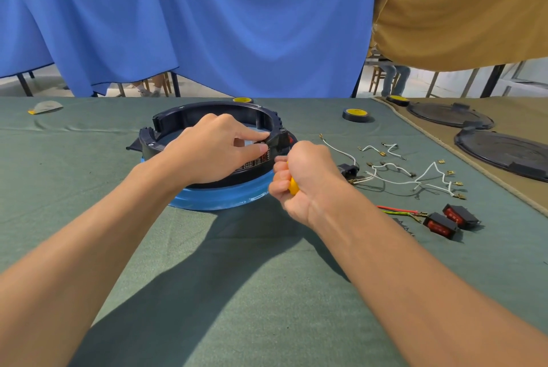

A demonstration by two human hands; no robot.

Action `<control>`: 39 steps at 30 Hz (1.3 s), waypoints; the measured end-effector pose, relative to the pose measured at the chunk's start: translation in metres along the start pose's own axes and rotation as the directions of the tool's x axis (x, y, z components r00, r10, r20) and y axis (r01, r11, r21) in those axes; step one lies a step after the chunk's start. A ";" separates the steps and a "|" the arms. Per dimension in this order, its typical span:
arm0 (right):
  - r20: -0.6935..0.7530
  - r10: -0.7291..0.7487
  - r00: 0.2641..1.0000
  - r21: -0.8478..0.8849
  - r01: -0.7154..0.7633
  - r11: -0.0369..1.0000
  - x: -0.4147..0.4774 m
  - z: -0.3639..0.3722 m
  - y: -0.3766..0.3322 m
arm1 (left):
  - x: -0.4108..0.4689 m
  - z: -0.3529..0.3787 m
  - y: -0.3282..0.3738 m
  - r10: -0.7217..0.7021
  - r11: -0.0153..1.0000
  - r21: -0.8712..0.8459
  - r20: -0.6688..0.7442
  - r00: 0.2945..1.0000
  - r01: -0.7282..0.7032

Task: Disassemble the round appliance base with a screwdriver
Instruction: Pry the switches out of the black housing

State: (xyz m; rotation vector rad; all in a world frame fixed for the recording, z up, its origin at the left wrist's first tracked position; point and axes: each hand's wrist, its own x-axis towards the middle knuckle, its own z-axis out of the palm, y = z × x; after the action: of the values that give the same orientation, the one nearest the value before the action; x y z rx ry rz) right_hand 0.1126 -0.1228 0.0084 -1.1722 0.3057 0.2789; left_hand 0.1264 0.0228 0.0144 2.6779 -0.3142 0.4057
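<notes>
Blue curtain [207, 26] hangs behind a worktop [207, 263] covered in green cloth. The round appliance base [219, 199], a black ring seated on a blue rim, sits near the middle of the far edge.

The left hand [213, 153] reaches over the ring's near right side, thumb and forefinger pinching the black housing there. This is probably to steady the base against the tool's twist. The right hand [305, 177] is clenched around the yellow handle of the screwdriver [293, 186], just beside that same housing. The shaft and tip are hidden behind the fist, so I cannot tell which screw it engages.

Parts that look already removed lie toward the right edge, seemingly set clear of the work:
- Two red rocker switches [440, 226] lie side by side; a third red one appears to be fitted in the base.
- White wires [394, 181] with terminals lie too tangled to count.
- One black socket [348, 170] lies among them.
- Three tape rolls [355, 114] sit along the far edge.
- Two dark round covers [504, 153] rest on the tan cloth at the far right corner.
</notes>
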 end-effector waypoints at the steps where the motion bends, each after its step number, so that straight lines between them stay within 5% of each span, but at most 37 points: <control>1: -0.002 -0.002 1.000 -0.001 0.002 1.000 -0.001 -0.001 0.000 | 0.000 0.000 0.000 0.001 1.000 -0.001 0.000 1.000 -0.001; 13: 0.058 -0.209 0.976 -0.273 0.216 0.937 -0.004 -0.002 0.003 | 0.001 0.001 -0.001 0.012 1.000 -0.008 -0.015 1.000 -0.012; 22: -0.016 -0.174 0.985 -0.145 0.169 0.975 0.001 -0.021 -0.014 | 0.001 0.004 -0.002 0.028 1.000 -0.005 -0.042 0.999 -0.029; 25: -0.002 -0.238 0.971 -0.162 0.235 0.958 0.001 -0.031 -0.028 | -0.004 0.007 0.002 0.087 0.986 0.149 -0.119 0.989 -0.069; 28: 0.011 -0.350 0.937 -0.232 0.343 0.910 0.001 -0.043 -0.047 | -0.013 0.021 0.004 0.357 0.854 0.485 -0.286 0.889 -0.186; 32: 0.075 -0.479 0.874 -0.574 0.431 0.696 0.016 -0.064 -0.064 | -0.021 0.045 0.006 0.526 0.747 0.653 -0.465 0.713 -0.125; 36: 0.232 -0.468 0.853 -0.895 0.376 0.241 0.040 -0.077 -0.064 | -0.019 0.055 0.009 0.524 0.773 0.628 -0.553 0.647 -0.090; 39: 0.334 -0.421 0.843 -0.936 0.349 -0.045 0.052 -0.076 -0.058 | -0.018 0.060 0.011 0.535 0.762 0.643 -0.553 0.639 -0.081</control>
State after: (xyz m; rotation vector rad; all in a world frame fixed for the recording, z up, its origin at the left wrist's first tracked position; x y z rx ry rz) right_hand 0.1748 -0.2113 0.0114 -2.6577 -0.3283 -0.1539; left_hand 0.1201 -0.0093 -0.0398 2.6907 -0.4912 1.8834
